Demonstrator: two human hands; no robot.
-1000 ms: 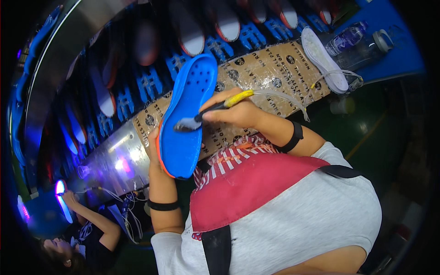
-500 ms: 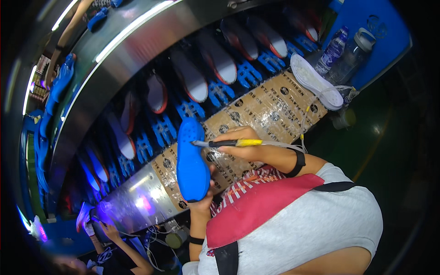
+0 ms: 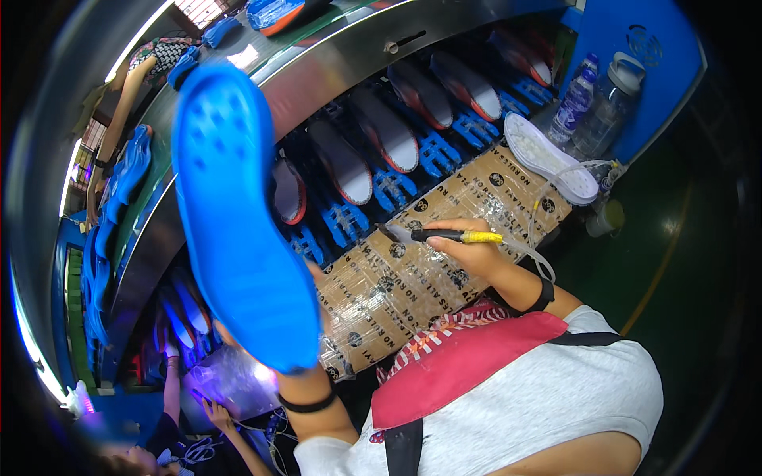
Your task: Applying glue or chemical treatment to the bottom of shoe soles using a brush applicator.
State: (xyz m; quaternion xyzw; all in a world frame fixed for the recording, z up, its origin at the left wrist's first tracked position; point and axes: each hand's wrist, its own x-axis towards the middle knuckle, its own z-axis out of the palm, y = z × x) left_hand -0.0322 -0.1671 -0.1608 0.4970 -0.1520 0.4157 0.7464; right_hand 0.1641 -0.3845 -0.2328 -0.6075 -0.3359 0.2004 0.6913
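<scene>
- The left hand (image 3: 305, 349) grips a blue shoe sole (image 3: 238, 222) by its lower end and lifts it up close to the camera, tread side showing; the hand is mostly hidden behind the sole, so only the closed grasp at that end can be judged.
- The right hand (image 3: 468, 252) has its fingers closed around a brush with a yellow and black handle (image 3: 448, 236), its bristles pointing left over the cardboard-covered bench (image 3: 413, 278) and apart from the sole.
- A thin clear tube (image 3: 556, 178) trails from the brush handle toward the bottles (image 3: 595, 103) at the far right.
- A white sole (image 3: 548, 159) lies on the bench's far end, and rows of soles sit on blue holders (image 3: 381, 143) along the conveyor beyond.
- To brush well, the sole is probably best tilted so its working face meets the bristles squarely, held steady from the end so that the fingers stay off the coated area.
- Strokes should run along the length and follow the rim, without overloading the bristles.
- The tube needs slack so it does not drag across the sole.
</scene>
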